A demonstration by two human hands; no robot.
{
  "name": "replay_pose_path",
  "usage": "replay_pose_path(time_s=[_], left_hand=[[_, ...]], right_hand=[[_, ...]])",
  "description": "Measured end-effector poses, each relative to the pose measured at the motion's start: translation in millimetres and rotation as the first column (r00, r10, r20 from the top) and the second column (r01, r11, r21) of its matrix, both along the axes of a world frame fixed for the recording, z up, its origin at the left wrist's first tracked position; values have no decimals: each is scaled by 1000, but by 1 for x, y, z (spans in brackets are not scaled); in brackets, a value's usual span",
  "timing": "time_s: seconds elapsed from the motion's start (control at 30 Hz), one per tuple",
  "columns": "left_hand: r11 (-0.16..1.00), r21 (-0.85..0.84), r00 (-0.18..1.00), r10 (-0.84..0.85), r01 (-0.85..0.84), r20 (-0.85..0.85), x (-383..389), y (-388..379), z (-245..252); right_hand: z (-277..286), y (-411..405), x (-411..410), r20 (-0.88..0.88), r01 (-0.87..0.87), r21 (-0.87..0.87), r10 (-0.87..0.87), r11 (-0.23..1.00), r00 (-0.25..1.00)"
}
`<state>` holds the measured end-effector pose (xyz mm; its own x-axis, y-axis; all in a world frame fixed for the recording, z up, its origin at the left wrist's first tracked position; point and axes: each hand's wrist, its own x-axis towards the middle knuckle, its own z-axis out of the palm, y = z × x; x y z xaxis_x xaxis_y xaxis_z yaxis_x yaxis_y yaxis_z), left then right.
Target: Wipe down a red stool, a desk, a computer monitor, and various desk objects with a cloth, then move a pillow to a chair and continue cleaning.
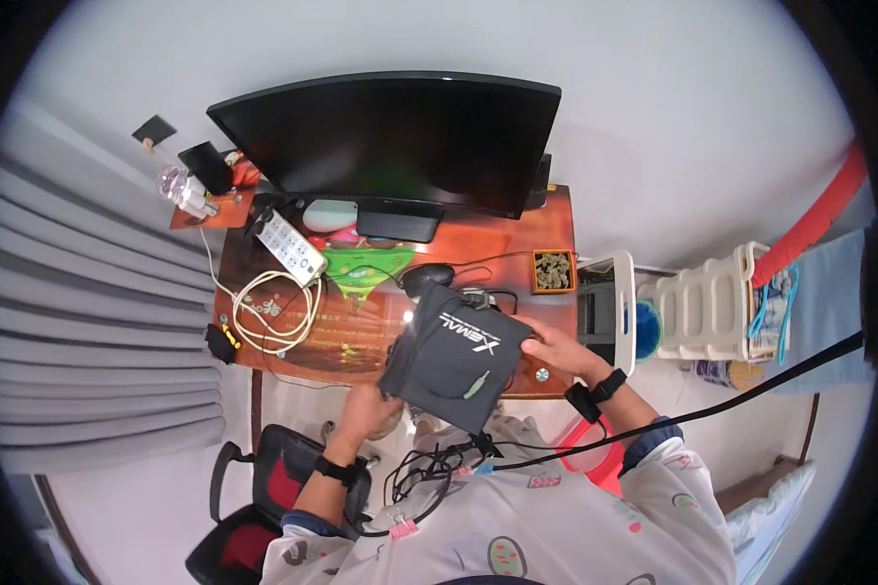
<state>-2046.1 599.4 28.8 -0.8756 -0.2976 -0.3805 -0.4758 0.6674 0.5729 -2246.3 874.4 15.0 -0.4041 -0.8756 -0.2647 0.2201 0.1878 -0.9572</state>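
Observation:
I hold a dark grey fabric pouch [439, 358] over the front edge of the wooden desk. It bears white writing and a small green bottle-like print. My left hand [367, 411] grips its lower left edge, with fingers partly hidden. At its upper right edge my right hand [552, 349] is closed, thumb lying on the cloth. A cord and its toggle show at the pouch's upper end. Just behind lies a black computer mouse [427, 278], partly covered by the pouch. Whatever the pouch contains is hidden.
A monitor [395, 146] stands at the back. The desk [505, 256] also bears a white power strip [291, 247], a coiled cable [311, 311], a green cloth [369, 267] and a small orange box [554, 271]. An office chair [285, 482] is at left; black cables hang before my body.

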Motion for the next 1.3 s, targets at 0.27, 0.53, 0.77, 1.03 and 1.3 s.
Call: replay_pose_path(time_s=[0.27,0.53,0.77,1.03,1.3], left_hand=[[989,-105,992,-96,104,77,-20,55,2],[992,-59,993,-111,109,-44,-27,68,-3],[970,87,970,-234,228,62,-25,43,-4],[987,153,992,-27,46,-120,-33,-66,-54],[985,144,994,-84,93,-70,-129,-107,-105]], right_hand=[[11,44,-33,-2,7,75,-7,997,1000],[16,46,-38,81,151,122,-161,981,984],[25,43,-18,77,350,189,-369,917,926],[48,25,-1,-282,771,106,-725,628,629],[39,56,52,-477,947,52,-825,317,303]])
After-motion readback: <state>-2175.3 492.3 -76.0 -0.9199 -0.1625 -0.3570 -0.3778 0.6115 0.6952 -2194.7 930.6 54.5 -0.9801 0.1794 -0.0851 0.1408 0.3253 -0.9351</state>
